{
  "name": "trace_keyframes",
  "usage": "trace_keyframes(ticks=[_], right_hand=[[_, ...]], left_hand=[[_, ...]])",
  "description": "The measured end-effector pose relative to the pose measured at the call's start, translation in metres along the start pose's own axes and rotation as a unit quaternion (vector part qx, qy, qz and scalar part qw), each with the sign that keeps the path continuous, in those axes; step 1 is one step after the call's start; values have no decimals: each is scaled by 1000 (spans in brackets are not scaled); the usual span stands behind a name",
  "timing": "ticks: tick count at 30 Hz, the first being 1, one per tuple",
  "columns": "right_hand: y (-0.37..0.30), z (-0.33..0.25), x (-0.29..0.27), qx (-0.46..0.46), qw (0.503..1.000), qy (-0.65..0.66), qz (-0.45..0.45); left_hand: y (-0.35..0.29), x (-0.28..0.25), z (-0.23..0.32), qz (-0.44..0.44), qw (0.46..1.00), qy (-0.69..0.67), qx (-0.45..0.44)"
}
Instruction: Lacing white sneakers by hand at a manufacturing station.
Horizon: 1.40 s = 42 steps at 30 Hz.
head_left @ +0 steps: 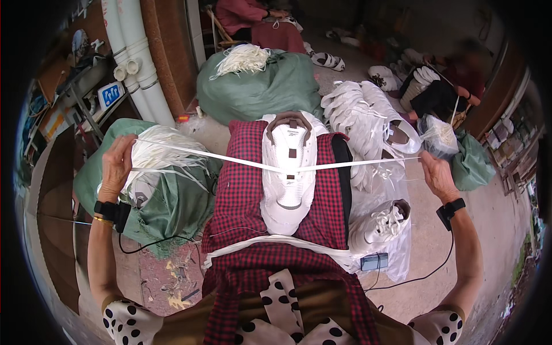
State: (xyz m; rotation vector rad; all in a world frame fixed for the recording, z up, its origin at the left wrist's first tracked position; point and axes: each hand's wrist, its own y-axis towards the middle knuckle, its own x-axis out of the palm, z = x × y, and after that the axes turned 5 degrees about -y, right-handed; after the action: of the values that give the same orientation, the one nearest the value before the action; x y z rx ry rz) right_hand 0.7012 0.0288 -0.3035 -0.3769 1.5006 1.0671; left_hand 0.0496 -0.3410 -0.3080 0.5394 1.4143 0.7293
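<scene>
A white sneaker (287, 214) lies on my lap, on a red-and-black checked apron (236, 198), its toe toward me and its opening away. Through the front of its lacing area runs a white shoelace (241, 161), pulled out nearly straight to both sides. My left hand (118, 164) pinches one end, in front of a bundle of white laces (167, 152) on a green sack (178, 218). Far out on the right, my right hand (438, 175) grips the other end between closed fingers. Both arms are spread wide.
A laced sneaker (382, 227) stands right of my lap on clear plastic, beside a small grey device (374, 262). Stacked white shoes (353, 112) lie beyond. Another green sack (253, 86) bears more laces. Two people (236, 17) work farther back. Cables hang from my wrists.
</scene>
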Motion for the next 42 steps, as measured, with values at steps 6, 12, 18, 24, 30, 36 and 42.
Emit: trace_keyframes(ticks=[6, 12, 18, 24, 30, 36, 42], right_hand=[[-90, 115, -64, 179, 967, -175, 36], [-117, 129, -88, 325, 916, -215, 97], [-81, 44, -36, 291, 817, -63, 494], [36, -126, 48, 134, 889, 261, 351], [84, -216, 94, 128, 757, 631, 110], [83, -229, 111, 113, 752, 645, 77], [86, -239, 84, 34, 884, 449, 128]], left_hand=[[-23, -86, -73, 70, 989, 124, -34], [-54, -149, -121, 108, 950, 275, -104], [-82, -112, -120, 289, 902, 301, -114], [-19, 43, 16, 297, 904, -218, -215], [33, 134, 166, 63, 780, -577, -233], [20, 166, 200, -112, 729, -641, -210], [3, 167, 201, -114, 752, -612, -219]])
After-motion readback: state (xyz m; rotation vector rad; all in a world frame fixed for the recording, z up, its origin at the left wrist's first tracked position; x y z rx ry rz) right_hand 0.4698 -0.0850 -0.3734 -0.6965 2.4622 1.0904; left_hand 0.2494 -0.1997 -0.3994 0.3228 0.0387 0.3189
